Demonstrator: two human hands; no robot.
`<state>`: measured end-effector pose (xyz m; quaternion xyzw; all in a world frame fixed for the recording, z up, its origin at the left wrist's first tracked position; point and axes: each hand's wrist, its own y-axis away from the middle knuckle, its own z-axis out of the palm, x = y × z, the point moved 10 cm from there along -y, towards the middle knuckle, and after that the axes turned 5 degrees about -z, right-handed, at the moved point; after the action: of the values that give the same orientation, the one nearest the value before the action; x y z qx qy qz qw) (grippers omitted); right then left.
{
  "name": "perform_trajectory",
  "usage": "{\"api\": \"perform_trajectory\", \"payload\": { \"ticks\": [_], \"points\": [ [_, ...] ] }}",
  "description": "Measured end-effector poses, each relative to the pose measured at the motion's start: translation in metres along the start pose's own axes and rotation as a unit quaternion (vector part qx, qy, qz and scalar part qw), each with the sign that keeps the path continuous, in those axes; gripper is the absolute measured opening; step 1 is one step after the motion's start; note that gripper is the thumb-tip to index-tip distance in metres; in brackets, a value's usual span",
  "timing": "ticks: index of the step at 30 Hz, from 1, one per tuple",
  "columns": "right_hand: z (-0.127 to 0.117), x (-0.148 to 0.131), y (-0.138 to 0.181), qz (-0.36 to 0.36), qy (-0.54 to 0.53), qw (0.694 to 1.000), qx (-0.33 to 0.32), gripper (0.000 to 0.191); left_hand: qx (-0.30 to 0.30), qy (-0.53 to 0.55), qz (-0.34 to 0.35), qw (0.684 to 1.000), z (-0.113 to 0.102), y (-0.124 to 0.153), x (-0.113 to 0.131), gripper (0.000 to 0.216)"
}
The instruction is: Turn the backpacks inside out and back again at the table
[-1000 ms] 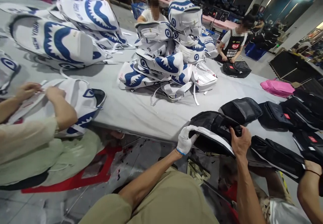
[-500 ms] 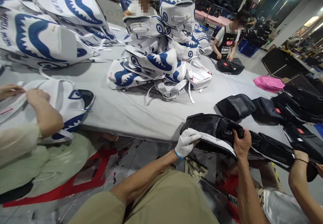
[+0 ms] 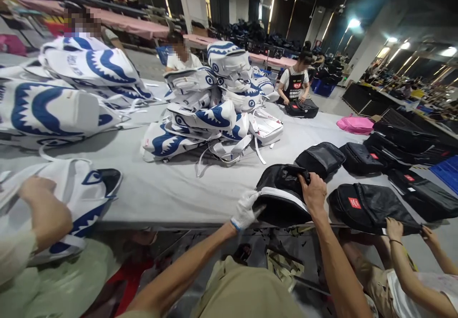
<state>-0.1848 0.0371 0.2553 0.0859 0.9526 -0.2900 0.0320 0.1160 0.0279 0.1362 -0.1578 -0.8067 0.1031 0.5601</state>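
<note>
My left hand (image 3: 246,210) and right hand (image 3: 315,191) grip the black bag (image 3: 281,201) — holding it open, I think — next needs steady pinching.

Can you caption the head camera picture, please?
Gloved left hand and bare right hand hold a black bag near white bags.

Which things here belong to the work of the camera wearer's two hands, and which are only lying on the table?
Part of the work:
black bag with white edging
gloved left hand, holding one side of it
bare right hand, gripping the other side

Only lying there:
pile of white-and-blue bags
pink item
plain black bag just beyond the right hand
</note>
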Motion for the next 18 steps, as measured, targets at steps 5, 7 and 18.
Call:
{"api": "perform_trajectory", "payload": {
  "ticks": [5,7,18],
  "points": [
    [0.001,-0.01,0.001,0.014,0.055,0.997,-0.044,0.042,0.015,-0.098,0.056,0.993,0.028,-0.003,0.082,0.031],
    [0.0,-0.013,0.004,0.022,0.062,0.997,-0.051,0.042,-0.066,-0.207,0.104,0.971,0.056,-0.002,0.103,0.025],
    [0.032,0.001,-0.03,0.04,0.046,0.992,-0.107,0.042,-0.465,-0.43,0.221,0.742,0.125,0.161,-0.011,0.058]
  ]
}}
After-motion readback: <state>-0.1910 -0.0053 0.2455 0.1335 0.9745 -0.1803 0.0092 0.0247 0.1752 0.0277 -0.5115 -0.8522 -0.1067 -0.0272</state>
